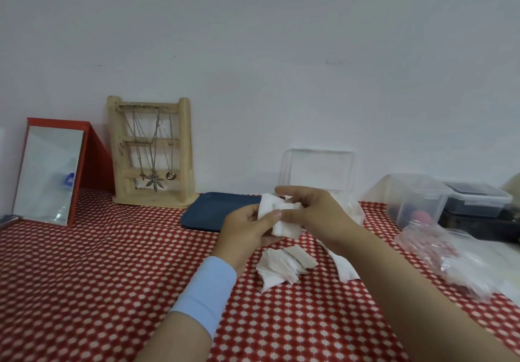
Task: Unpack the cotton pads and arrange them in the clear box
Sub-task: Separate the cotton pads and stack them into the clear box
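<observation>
Mid-task. Left hand [247, 229] and right hand [312, 209] both pinch a small stack of cotton pads [281, 216] just in front of the clear box [320, 167], whose lid is up. A loose pile [284, 266] lies on the cloth [112, 263], further in front of the box. Can't tell what's inside the box; arranging looks mostly left to do.

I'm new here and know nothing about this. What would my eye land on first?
First, the left hand and right hand meeting mid-frame, both holding a stack of white cotton pads above a loose pile of pads on the red dotted tablecloth. Next, against the wall at left, a wooden stand hung with necklaces beside a red-framed mirror.
</observation>
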{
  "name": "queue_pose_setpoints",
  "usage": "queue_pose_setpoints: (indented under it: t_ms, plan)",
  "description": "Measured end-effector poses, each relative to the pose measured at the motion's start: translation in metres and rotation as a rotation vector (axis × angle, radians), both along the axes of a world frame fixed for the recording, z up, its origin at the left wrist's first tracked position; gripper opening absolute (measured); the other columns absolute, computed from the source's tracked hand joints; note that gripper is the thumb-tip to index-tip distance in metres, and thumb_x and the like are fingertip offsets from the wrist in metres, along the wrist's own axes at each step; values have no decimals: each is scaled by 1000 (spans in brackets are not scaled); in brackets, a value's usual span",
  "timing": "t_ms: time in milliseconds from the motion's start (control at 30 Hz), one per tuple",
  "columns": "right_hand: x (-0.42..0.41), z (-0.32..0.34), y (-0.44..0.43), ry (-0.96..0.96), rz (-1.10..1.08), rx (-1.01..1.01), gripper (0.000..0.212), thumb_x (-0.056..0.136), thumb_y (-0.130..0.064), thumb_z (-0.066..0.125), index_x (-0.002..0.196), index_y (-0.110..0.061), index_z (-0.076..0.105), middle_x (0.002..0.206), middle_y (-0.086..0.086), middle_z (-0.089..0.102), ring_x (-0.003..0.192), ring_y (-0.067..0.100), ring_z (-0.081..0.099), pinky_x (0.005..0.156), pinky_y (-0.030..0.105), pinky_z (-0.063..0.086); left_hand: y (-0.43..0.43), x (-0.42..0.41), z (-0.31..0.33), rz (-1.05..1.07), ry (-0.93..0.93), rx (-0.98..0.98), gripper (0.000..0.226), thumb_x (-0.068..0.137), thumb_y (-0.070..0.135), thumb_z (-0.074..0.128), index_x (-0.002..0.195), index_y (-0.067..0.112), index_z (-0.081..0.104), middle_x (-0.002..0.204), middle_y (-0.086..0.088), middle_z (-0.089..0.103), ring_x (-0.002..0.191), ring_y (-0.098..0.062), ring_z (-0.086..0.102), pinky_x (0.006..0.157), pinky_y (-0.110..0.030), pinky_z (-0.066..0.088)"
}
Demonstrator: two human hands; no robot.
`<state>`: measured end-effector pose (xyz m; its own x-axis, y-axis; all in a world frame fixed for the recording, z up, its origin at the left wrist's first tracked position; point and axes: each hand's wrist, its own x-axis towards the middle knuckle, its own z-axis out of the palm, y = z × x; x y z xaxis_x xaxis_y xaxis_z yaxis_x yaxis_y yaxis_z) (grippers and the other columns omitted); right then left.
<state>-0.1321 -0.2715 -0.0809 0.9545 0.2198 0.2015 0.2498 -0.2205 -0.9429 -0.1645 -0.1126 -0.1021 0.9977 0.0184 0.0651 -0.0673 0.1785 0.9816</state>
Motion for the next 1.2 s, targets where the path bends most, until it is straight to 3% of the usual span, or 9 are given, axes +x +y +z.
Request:
queue_pose_setpoints:
  t_ms: [167,333,500,733,867,967,1033,1100,1200]
  plan:
    - [-2,4,-4,176,-50,0,35,82,-24,84,112,-11,72,98,11,77,81,23,76,63,31,59,3,2,0,-2,-7,-80,19,92,11,73,111,10,72,104,-8,79,96,-21,77,76,-28,62]
    - [-2,6,-8,196,-57,10,23,82,-19,83,99,-4,75,92,9,79,82,23,76,68,32,61,3,5,-1,-3,98,-193,18,102,22,61,113,10,68,106,-14,78,91,-26,78,71,-34,63]
    - [-3,15,-12,156,-125,68,5,90,-10,74,95,-8,75,93,11,77,77,18,73,59,24,59,7,7,-6,81,126,-187,16,98,17,66,110,8,70,106,-14,77,91,-26,77,72,-31,63]
    - [-9,18,-2,79,-105,38,13,80,-14,84,89,-8,77,74,0,77,57,5,68,47,16,47,2,2,-2,-91,108,-256,23,100,18,62,116,4,72,108,-15,78,101,-26,76,83,-33,62]
    - [-5,12,4,-16,-193,-25,15,76,-15,88,83,-9,76,79,0,77,68,12,71,61,23,58,0,1,0,-153,108,-270,27,101,21,58,118,3,71,108,-17,77,101,-26,76,84,-32,63]
    - [-1,10,2,-45,-229,-105,24,76,-25,88,93,-17,73,91,-4,75,84,12,71,74,27,59,0,2,1,-160,144,-336,35,102,32,57,121,5,68,110,-17,77,101,-27,76,83,-35,63]
    - [-2,11,0,-7,-193,-100,37,77,-31,87,108,-22,69,100,-2,72,86,10,70,67,21,55,1,2,2,-169,135,-301,38,94,35,65,118,6,70,110,-16,77,100,-26,76,82,-35,62]
    - [-4,14,-3,52,-132,-50,41,79,-29,86,116,-24,68,102,3,71,76,9,68,55,14,50,2,2,1,-177,100,-203,36,88,23,71,119,3,71,110,-15,77,96,-23,76,76,-28,62]
    - [-5,16,-5,111,-70,23,40,80,-20,85,116,-24,70,99,6,71,76,13,68,62,21,55,6,5,-2,-181,84,-128,25,95,6,66,119,3,71,110,-13,77,98,-23,76,74,-26,62]
